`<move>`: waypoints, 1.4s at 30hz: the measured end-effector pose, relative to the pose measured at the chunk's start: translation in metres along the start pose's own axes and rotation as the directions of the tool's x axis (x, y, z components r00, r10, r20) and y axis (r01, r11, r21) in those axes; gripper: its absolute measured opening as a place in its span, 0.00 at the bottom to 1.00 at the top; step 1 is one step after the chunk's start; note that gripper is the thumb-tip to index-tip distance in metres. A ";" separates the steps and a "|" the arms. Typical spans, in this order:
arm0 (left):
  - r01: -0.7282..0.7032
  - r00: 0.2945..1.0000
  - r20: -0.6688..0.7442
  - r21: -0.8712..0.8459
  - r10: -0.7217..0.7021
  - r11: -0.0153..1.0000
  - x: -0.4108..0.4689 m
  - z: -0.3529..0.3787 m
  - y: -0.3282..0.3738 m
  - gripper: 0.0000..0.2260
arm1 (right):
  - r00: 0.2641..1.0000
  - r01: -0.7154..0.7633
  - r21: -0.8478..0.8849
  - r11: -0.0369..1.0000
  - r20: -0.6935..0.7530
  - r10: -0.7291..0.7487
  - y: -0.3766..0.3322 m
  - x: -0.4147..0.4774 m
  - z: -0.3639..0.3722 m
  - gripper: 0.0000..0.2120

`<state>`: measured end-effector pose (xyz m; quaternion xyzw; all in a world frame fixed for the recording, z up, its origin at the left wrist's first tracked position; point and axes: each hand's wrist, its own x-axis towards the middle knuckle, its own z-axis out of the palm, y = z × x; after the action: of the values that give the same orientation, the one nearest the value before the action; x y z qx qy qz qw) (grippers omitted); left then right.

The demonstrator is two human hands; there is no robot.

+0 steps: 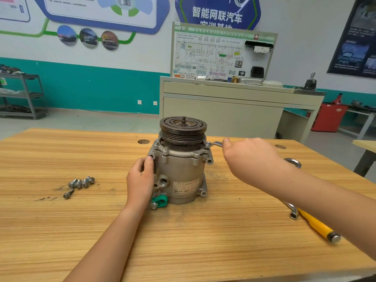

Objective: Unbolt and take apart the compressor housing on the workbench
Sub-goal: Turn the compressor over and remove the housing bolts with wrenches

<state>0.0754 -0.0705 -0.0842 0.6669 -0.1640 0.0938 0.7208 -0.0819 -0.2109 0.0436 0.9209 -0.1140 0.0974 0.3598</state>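
The silver-grey cast-aluminium compressor housing (181,169) is stood at the centre of the frame on the pale, striped wooden bench (183,241), a little beyond the middle of its top. Its long axis is upright: the dark grooved pulley (183,130) is uppermost, the short threaded shaft tip is pointed at the ceiling, and the printed label is turned toward the camera. The left hand (140,180) is wrapped against the left flank of the housing, thumb raised to the flange, so that the body is braced. The right hand (248,157) is closed round the handle of a slim steel wrench (214,143), whose head is set on a flange bolt (207,143) at the upper right of the housing. The step in hand is judged to be the loosening of that bolt. It is best done with the wrench head seated fully and level, the pull made in a flat arc, and the housing pressed down against turning, since a tall body may be tipped by a sideways pull. A cluster of loose grey flanged bolts (81,183) is laid at the left of the frame, well apart from the housing.
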 end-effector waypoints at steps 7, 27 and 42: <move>0.010 1.000 0.009 -0.010 -0.010 1.000 0.000 0.000 0.000 0.15 | 0.994 0.069 0.062 0.996 -0.091 -0.063 0.042 0.029 0.044 0.12; -0.050 0.999 0.007 0.024 0.050 0.998 0.000 0.000 -0.002 0.16 | 0.957 -0.197 0.461 0.865 -0.100 0.271 0.015 -0.014 0.034 0.20; -0.002 1.000 0.006 -0.020 0.003 1.000 0.002 -0.002 0.000 0.12 | 0.981 -0.165 0.122 0.979 0.122 0.150 -0.026 -0.003 -0.011 0.24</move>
<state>0.0775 -0.0689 -0.0831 0.6596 -0.1680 0.0910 0.7269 -0.0787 -0.1844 0.0339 0.9347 -0.2001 0.0810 0.2824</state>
